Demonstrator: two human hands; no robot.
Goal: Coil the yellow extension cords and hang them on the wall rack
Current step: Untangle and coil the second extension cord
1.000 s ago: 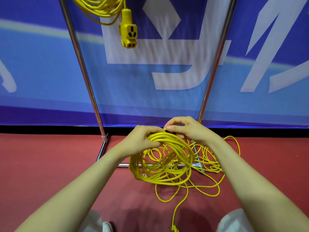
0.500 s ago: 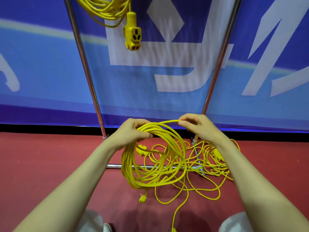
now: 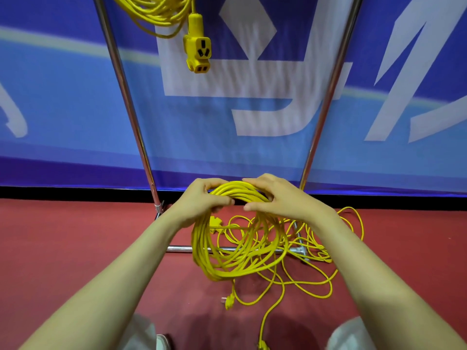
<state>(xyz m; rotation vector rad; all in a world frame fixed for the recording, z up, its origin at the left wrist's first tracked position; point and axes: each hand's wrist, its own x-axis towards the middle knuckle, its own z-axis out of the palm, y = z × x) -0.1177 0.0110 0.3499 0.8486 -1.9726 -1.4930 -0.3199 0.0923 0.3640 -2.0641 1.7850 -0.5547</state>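
Coiling partly done: one cord hung, one coil in hand, more cord loose on the floor.

One cord (image 3: 156, 13) already hangs from the top of the rack (image 3: 127, 97), its socket (image 3: 197, 51) dangling far left of centre. A second coil (image 3: 201, 245) looks almost wound, held off the red floor (image 3: 63, 248) near the rack's base, its plug (image 3: 228, 300) trailing below. Loose cord (image 3: 323, 256) lies tangled to the right, so I judge that hanging this coil and winding the rest remain. The left hand (image 3: 202, 200) curls tightly round the top of the coil. The right hand (image 3: 280, 198) closes over it just beside, fingers on top and thumb under.
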